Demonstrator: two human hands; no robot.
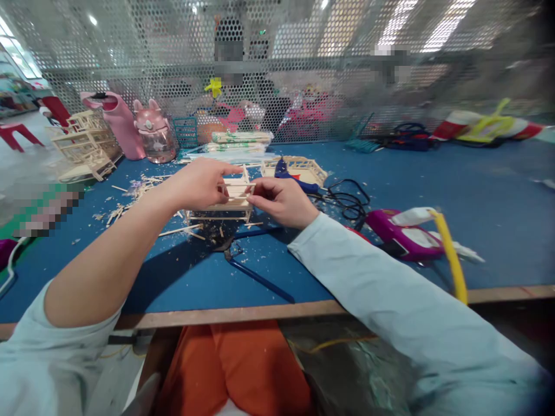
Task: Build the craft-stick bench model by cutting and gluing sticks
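A small chair-like frame of pale wooden sticks [237, 203] stands on the blue table in front of me. My left hand [203, 184] reaches over it from the left, with the index finger stretched across the top and the thumb low near the slats. From the right, my right hand [284, 201] pinches the end of a thin wooden stick [240, 185] that lies across the frame between both hands. The left fingertips curl around the frame's left side, partly hidden. Just nearer to me lie blue-handled cutters [255, 276], spread apart.
Stick scraps [125, 202] litter the left. Behind are a blue glue gun [306, 185], a wooden-stick tray [314, 169], bundled sticks [236, 138] and a pink jar [154, 133]. Black cable [353, 199] and a purple device [385, 231] lie right. Perforated metal mesh [303, 52] closes the back.
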